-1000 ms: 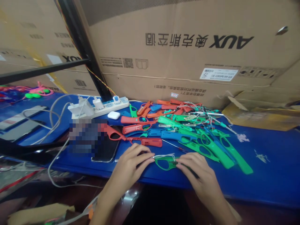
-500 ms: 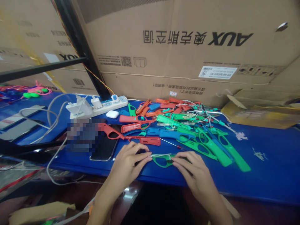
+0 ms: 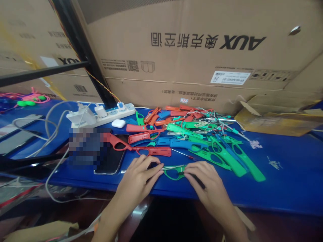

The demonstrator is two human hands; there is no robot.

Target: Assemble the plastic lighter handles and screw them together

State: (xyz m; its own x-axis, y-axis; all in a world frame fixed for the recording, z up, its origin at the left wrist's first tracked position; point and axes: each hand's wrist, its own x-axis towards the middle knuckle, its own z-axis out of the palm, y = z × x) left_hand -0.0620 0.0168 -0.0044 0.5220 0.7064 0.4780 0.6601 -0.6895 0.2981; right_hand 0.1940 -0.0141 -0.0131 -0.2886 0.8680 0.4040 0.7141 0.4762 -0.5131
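Note:
A small green plastic handle piece (image 3: 174,172) with a thin metal wire along its top lies near the front edge of the blue table (image 3: 282,181). My left hand (image 3: 140,179) pinches its left end, fingers closed on the wire. My right hand (image 3: 204,183) presses on its right end with fingers together, covering that part. Just behind lies a pile of red, blue and green plastic handle halves (image 3: 191,141).
A phone (image 3: 111,159) lies left of my hands. Behind it sit a white power strip (image 3: 101,114) with chargers and cables, and a white earbud case (image 3: 118,123). Large cardboard boxes (image 3: 202,53) wall the back. A black metal post (image 3: 83,57) rises at the left.
The view has drifted slightly, so everything sits a little lower-left. Both hands stay on the green piece with only small finger movements.

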